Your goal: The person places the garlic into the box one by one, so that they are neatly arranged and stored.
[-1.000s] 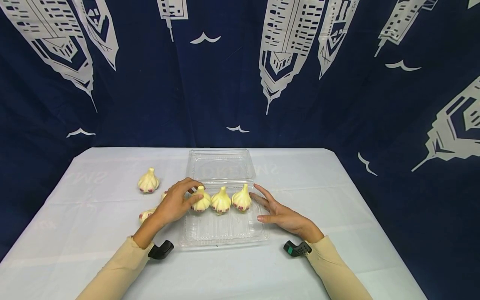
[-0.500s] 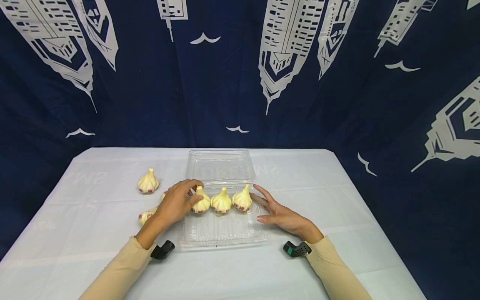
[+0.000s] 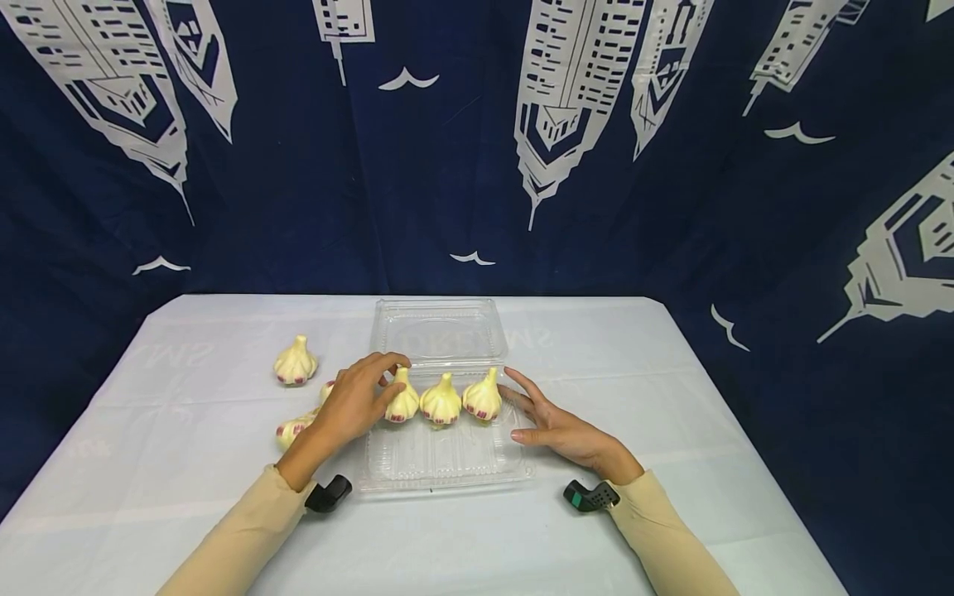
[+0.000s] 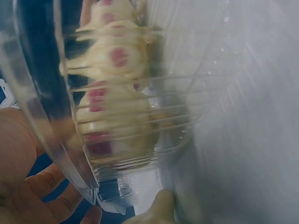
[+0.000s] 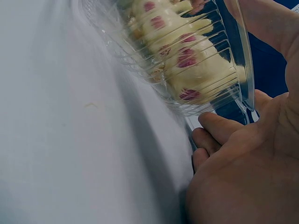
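In the head view, three garlic bulbs stand side by side in the back part of a clear plastic tray [image 3: 440, 480]: left bulb [image 3: 403, 405], middle bulb [image 3: 440, 403], right bulb [image 3: 482, 400]. My left hand [image 3: 350, 407] reaches over the tray's left edge, thumb and fingers curled round the left bulb near its neck. My right hand [image 3: 561, 428] rests at the tray's right edge beside the right bulb, fingers spread. The right wrist view shows the fingers [image 5: 219, 128] of this hand against the outside of the tray wall.
The tray's clear lid [image 3: 440, 329] lies folded open behind it. A loose garlic bulb [image 3: 296, 361] stands at the back left; another bulb [image 3: 293, 430] lies left of my left forearm, and one more [image 3: 326, 389] is partly hidden behind my left hand. A dark blue printed cloth hangs behind the table.
My left hand and the left bulb have shifted slightly to the right, towards the middle bulb. My right hand has hardly moved.
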{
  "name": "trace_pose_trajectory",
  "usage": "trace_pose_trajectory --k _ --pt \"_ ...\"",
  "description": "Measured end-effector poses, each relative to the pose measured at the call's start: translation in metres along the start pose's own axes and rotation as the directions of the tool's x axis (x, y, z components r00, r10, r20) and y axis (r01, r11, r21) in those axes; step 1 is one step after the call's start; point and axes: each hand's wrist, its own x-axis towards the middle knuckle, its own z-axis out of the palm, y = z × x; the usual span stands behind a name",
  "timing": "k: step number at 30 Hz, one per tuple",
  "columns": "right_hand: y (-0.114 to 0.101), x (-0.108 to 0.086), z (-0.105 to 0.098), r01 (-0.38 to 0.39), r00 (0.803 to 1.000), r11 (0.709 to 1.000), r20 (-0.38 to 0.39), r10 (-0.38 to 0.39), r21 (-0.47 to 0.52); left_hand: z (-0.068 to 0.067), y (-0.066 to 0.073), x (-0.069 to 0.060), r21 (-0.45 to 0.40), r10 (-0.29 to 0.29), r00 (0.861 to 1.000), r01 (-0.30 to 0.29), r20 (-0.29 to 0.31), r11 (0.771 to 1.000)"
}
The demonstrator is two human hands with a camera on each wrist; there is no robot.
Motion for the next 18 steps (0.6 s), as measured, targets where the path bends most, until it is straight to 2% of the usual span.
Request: trace_pose_trajectory --k 9,18 --pt "0.001 -0.001 0.0 0.0 1.0 1.0 0.01 0.0 -0.002 0.0 0.001 0.009 0.005 -0.041 0.999 0.041 0.02 0.999" --pt "0.001 -0.001 0.0 -0.005 1.0 1.0 0.004 0.005 -0.014 -0.013 0.0 0.006 -0.029 -0.042 0.999 0.042 -0.001 0.999"
